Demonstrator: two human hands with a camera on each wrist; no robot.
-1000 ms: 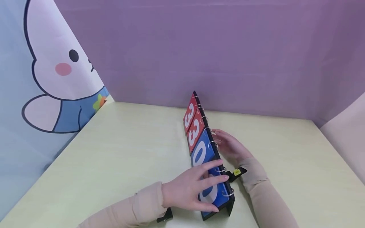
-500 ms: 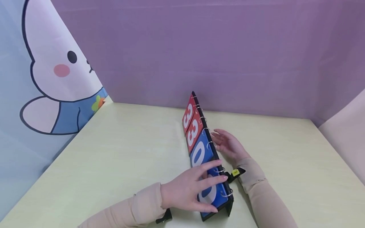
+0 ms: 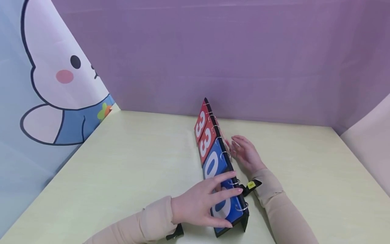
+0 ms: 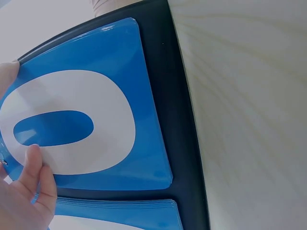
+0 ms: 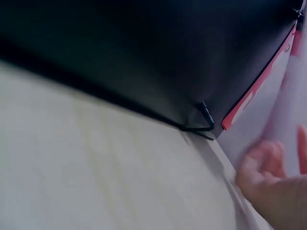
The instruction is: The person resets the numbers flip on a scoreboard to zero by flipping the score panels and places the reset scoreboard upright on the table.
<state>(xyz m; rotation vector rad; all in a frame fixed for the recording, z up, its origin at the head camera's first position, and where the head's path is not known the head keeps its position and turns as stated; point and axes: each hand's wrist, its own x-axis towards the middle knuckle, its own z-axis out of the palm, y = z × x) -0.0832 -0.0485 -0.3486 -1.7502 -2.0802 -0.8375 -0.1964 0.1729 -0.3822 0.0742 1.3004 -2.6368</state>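
Note:
A black flip scoreboard stands like a tent on the table, with ring-bound number cards. Its far red cards show 3 and 3; the near blue cards show 0 and 0. My left hand grips the near end, two fingertips at the top edge and the thumb low on the blue card. Behind the board, my right hand has bent fingers beside a raised reddish card. In the right wrist view, a blurred pale pink sheet meets these fingers; I cannot tell whether they pinch it.
The pale table extends on both sides of the scoreboard. Beyond its far edge hangs a purple backdrop. A blue cloth with a cartoon animal is on the left. Under the board's far end sits a small black part.
My right hand has shifted slightly away from the board's back, and a reddish card now shows between them. The left hand keeps its place on the board. The head view has shifted a little.

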